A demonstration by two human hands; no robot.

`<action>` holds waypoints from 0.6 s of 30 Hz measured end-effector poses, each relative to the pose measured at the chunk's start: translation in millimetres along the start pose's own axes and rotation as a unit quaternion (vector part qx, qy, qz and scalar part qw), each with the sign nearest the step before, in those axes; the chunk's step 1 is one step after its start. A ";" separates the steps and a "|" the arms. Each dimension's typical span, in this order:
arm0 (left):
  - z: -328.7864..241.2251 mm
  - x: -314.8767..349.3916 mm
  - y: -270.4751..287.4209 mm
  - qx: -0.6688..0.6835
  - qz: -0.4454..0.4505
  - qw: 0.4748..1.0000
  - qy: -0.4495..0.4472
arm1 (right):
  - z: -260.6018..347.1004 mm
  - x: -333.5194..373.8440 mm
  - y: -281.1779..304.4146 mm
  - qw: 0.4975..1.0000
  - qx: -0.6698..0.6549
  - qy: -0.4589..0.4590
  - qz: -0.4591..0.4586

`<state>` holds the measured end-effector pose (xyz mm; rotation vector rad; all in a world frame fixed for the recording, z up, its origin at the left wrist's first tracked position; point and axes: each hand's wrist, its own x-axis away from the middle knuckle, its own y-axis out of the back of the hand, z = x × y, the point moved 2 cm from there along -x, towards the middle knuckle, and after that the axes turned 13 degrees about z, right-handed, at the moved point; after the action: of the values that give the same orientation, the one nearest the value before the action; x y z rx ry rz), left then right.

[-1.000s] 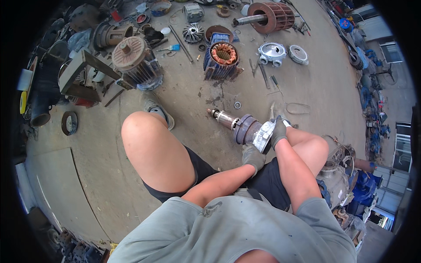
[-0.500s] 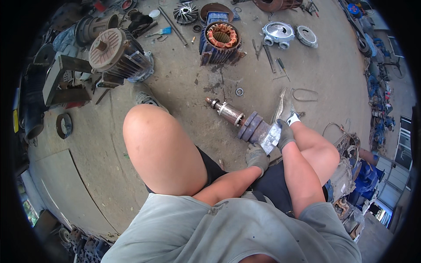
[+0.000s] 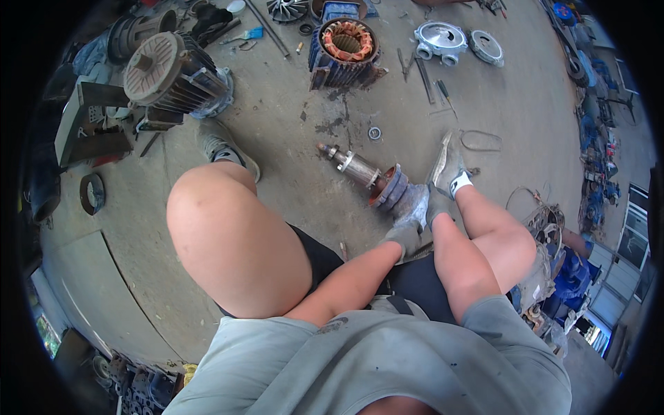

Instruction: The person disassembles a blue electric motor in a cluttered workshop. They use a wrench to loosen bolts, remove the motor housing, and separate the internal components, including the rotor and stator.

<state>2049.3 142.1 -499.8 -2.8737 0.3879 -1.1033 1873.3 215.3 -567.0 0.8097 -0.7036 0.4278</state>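
Note:
A flanged metal housing (image 3: 413,200), pale and blue-grey, is tilted between my legs. Its ribbed flange faces up and left, with a rusty red rim and inner face showing. From that mouth a rotor (image 3: 360,169) on a shaft points toward the far left, low over the floor. My gloved left hand (image 3: 407,238) is closed on the near end of the housing, fingers partly hidden. On its right side my gloved right hand (image 3: 437,204) grips the same piece, close to my right shoe.
Beyond are an open motor stator (image 3: 346,52) with copper windings, and a large finned motor (image 3: 176,76) at the left. A bearing ring (image 3: 374,133), a screwdriver (image 3: 446,97), pliers (image 3: 405,62) and silver end covers (image 3: 440,43) lie ahead. Blue machine parts (image 3: 574,280) crowd the right.
The housing has turned in my hands, so its rusty mouth now shows. Both hands have shifted slightly with it. My left knee has swung outward to the left.

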 end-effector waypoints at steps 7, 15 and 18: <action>38.0 -17.0 56.1 0.146 -0.144 0.978 0.041 | 119.2 102.9 -41.1 0.925 0.371 0.073 0.040; 66.3 57.6 148.1 0.684 0.113 0.553 -0.462 | 94.8 179.1 -144.9 0.835 0.207 0.474 0.186; 44.8 109.8 151.6 0.598 -0.152 0.701 -0.356 | 65.6 182.6 -161.9 0.898 -0.027 0.304 0.318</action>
<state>2124.7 -34.0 -480.4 -1.8480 -0.6428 0.0063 2070.3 78.6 -487.2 0.3297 -0.3664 1.1907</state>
